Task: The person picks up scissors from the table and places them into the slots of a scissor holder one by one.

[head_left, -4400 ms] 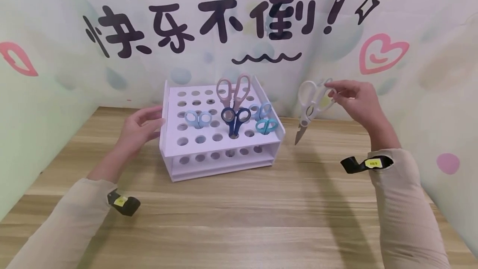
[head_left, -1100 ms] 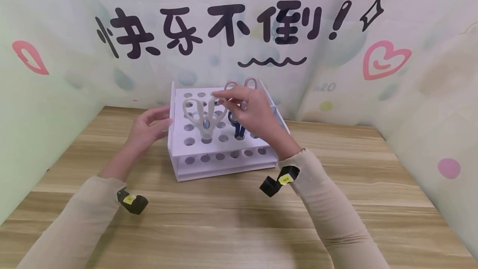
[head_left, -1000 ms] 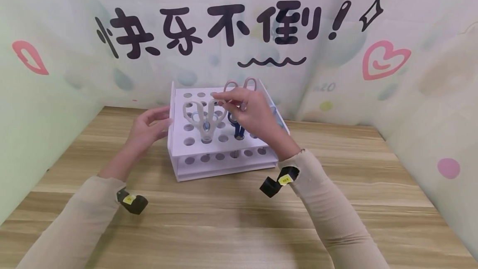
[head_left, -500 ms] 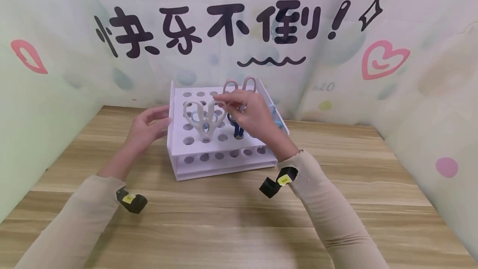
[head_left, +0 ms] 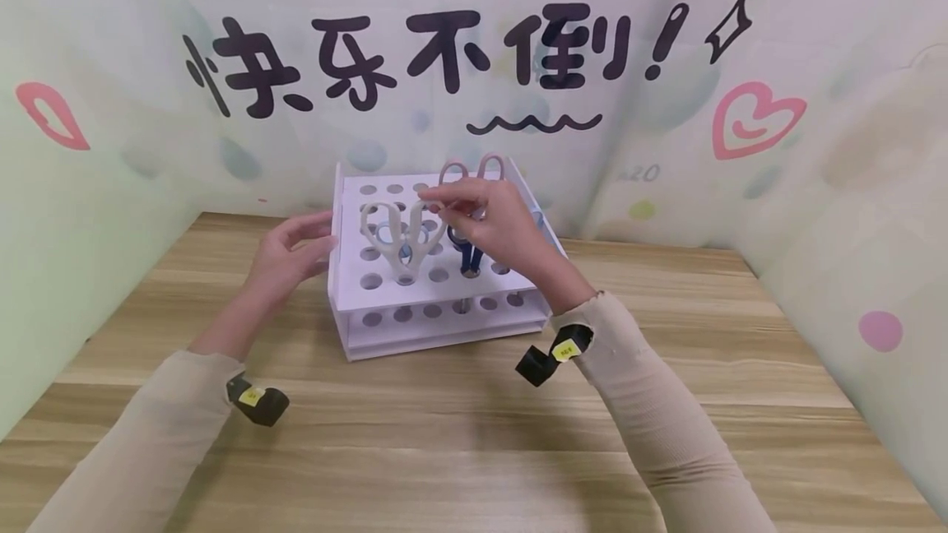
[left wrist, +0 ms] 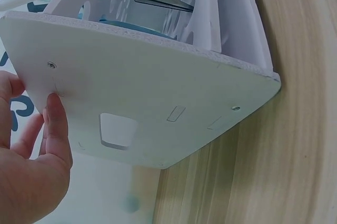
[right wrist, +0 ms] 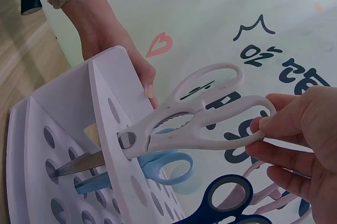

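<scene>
White-handled scissors (head_left: pixel 405 266) stand point down in a front-row hole of a white two-tier rack (head_left: pixel 354 300). My right hand (head_left: pixel 492 216) pinches the rim of their right handle loop between thumb and fingers. In the right wrist view, the blade of the white scissors (right wrist: pixel 176 141) passes through the upper plate to a hole in the lower one. My left hand (head_left: pixel 289 257) rests its fingers on the rack's left side panel (left wrist: pixel 142 87). Close behind the white scissors are light blue scissors (right wrist: pixel 151 169); navy scissors (head_left: pixel 471 263) stand to the right.
Pink scissors (head_left: pixel 492 159) rise at the back of the rack, partly hidden by my right hand. More blue scissors (head_left: pixel 538 220) show at the right edge. The rack stands on a wooden table (head_left: pixel 415 434) before a printed cloth backdrop (head_left: pixel 415 130).
Some seconds ago my right hand held the white scissors in the air right of the rack. Now they are in a front-row hole, slightly lower than a second ago. My left hand stays at the panel.
</scene>
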The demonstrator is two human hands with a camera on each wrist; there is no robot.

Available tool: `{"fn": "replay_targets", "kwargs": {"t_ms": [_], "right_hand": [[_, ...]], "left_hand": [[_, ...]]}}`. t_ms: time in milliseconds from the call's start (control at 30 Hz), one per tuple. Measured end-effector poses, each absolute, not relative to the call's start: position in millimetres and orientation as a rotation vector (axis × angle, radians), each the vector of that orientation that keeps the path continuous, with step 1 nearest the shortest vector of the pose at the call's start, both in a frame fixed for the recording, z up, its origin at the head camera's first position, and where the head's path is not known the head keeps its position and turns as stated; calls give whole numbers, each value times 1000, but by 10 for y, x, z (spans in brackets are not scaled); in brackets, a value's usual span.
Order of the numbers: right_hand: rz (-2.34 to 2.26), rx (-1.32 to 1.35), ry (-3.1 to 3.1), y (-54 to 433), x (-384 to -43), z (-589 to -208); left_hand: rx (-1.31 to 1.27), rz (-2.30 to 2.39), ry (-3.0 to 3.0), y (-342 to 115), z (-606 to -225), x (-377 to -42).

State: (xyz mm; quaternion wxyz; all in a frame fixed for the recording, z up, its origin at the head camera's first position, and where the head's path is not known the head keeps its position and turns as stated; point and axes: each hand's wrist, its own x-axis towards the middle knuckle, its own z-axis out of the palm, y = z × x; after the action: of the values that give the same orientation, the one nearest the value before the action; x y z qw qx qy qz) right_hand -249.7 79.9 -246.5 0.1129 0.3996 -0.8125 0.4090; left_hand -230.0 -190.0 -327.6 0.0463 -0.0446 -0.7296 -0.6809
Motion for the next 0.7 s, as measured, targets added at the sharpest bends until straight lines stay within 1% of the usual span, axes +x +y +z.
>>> {"fn": "replay_targets", "kwargs": {"t_ms": [400, 700], "right_hand": [[1250, 1251, -2348, 831, -2519, -2456], [1209, 1169, -2378, 979, -2511, -2360]], "left_hand": [[-115, -2024, -2333, -1911, -3237, -2308], [-160, -1951, -2457, -1983, -3171, -2298]]}}
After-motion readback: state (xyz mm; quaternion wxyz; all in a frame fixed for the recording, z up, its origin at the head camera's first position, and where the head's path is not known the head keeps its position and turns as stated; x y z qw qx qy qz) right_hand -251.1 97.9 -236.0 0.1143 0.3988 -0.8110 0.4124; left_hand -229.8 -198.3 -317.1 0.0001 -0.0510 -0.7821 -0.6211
